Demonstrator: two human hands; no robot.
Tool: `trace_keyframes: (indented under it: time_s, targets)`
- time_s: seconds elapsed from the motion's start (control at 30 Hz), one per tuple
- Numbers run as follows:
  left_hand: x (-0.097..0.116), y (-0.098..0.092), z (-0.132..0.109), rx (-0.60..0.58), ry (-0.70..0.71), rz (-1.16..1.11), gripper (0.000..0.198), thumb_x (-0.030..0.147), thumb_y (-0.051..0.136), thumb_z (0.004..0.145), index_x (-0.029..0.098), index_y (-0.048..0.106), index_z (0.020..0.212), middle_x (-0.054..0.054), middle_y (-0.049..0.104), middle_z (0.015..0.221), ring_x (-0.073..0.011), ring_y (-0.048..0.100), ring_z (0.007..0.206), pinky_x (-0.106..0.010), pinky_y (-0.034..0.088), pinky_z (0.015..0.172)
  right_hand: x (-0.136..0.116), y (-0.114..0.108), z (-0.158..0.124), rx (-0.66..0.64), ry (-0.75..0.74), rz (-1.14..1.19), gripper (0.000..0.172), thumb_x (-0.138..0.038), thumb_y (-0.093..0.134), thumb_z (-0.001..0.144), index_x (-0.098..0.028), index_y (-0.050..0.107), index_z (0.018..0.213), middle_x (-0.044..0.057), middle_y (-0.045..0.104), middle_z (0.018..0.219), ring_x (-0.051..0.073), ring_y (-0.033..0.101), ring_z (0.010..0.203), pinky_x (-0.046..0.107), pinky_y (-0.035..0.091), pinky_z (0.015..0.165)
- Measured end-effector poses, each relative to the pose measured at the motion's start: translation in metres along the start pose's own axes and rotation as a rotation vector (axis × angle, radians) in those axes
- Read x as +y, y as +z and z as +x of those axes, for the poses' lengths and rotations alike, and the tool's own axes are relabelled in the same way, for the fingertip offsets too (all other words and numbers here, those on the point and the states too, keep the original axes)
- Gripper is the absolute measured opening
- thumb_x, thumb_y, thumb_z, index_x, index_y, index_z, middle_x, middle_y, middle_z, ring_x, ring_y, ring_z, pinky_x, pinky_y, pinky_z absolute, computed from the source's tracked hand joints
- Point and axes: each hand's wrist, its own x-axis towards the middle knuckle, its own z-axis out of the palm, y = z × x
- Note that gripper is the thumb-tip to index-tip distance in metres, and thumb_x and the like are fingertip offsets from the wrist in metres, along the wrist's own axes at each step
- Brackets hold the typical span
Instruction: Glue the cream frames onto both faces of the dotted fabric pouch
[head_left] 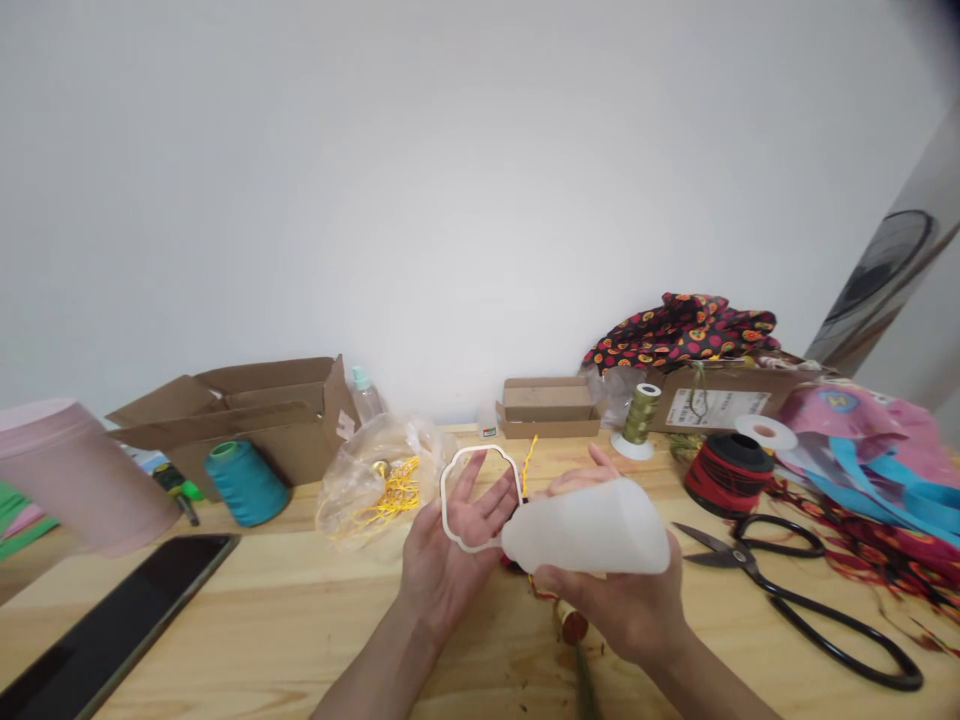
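Observation:
My right hand (637,610) is wrapped round a white translucent bottle (592,530), which lies tilted with its narrow end toward the left. Palm up, my left hand (465,530) has its fingers stretched out. Above that palm is a white scalloped ring-shaped frame (444,500); its lower right end runs behind the bottle's narrow end, so what holds it there is hidden. A yellow cord (529,462) shows behind the bottle. Below it, a small gold-coloured piece with a red end (573,625) and a dark green tassel (586,685) are partly covered.
Black-handled scissors (750,565) lie open at right, near a red-and-black cord spool (727,475). A phone (120,620), a teal thread cone (246,485) and a cardboard box (285,440) are at left. A plastic bag (345,480) holds yellow cord.

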Motion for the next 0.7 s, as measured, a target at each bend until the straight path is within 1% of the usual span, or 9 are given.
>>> trace_keyframes:
  time_s: [0.2, 0.27, 0.37, 0.5, 0.6, 0.7]
  targets:
    - [0.0004, 0.002, -0.0003, 0.022, 0.024, 0.008, 0.084, 0.035, 0.063, 0.062, 0.023, 0.02, 0.133, -0.017, 0.054, 0.113, -0.0222, 0.057, 0.097, -0.033, 0.04, 0.085, -0.0004, -0.0019, 0.0003, 0.017, -0.015, -0.036, 0.033, -0.034, 0.072, 0.059, -0.023, 0.058, 0.086, 0.002, 0.064, 0.077, 0.025, 0.062, 0.079, 0.052, 0.025, 0.102]
    - [0.0004, 0.0022, 0.0, 0.026, 0.024, 0.015, 0.086, 0.034, 0.064, 0.061, 0.023, 0.019, 0.134, -0.016, 0.055, 0.112, -0.0217, 0.057, 0.096, -0.032, 0.041, 0.084, -0.0018, -0.0001, 0.0002, -0.001, 0.002, -0.031, 0.034, -0.036, 0.073, 0.057, -0.023, 0.058, 0.085, 0.002, 0.065, 0.075, 0.026, 0.063, 0.077, 0.052, 0.029, 0.1]
    - [-0.0004, 0.0026, 0.0004, 0.038, 0.027, 0.024, 0.087, 0.034, 0.064, 0.061, 0.022, 0.019, 0.134, -0.015, 0.056, 0.111, -0.0221, 0.055, 0.102, -0.032, 0.038, 0.089, -0.0057, 0.0034, 0.0002, -0.016, 0.017, -0.025, 0.035, -0.037, 0.073, 0.056, -0.024, 0.057, 0.085, 0.001, 0.065, 0.076, 0.026, 0.063, 0.076, 0.051, 0.035, 0.096]
    - [-0.0019, 0.0049, 0.0003, 0.072, 0.029, 0.047, 0.085, 0.034, 0.063, 0.062, 0.022, 0.02, 0.134, -0.012, 0.059, 0.108, -0.0224, 0.052, 0.106, -0.032, 0.033, 0.094, -0.0088, 0.0065, -0.0013, -0.016, 0.028, 0.006, 0.036, -0.034, 0.072, 0.058, -0.024, 0.055, 0.088, 0.0, 0.065, 0.08, 0.023, 0.064, 0.074, 0.048, 0.031, 0.098]
    - [-0.003, 0.0078, -0.0002, 0.09, 0.019, 0.068, 0.084, 0.034, 0.062, 0.062, 0.022, 0.021, 0.135, -0.01, 0.06, 0.106, -0.0223, 0.052, 0.105, -0.032, 0.033, 0.094, -0.007, 0.0072, -0.0033, -0.048, 0.005, 0.02, 0.036, -0.032, 0.072, 0.059, -0.024, 0.055, 0.089, 0.001, 0.065, 0.082, 0.024, 0.063, 0.077, 0.049, 0.028, 0.1]
    - [-0.0042, 0.01, -0.0013, 0.102, 0.003, 0.076, 0.083, 0.035, 0.061, 0.063, 0.023, 0.021, 0.135, -0.01, 0.059, 0.108, -0.0227, 0.053, 0.103, -0.032, 0.033, 0.093, -0.0043, 0.0075, -0.0046, -0.066, -0.031, 0.025, 0.037, -0.029, 0.071, 0.06, -0.027, 0.054, 0.092, 0.001, 0.063, 0.085, 0.024, 0.062, 0.08, 0.051, 0.021, 0.102]
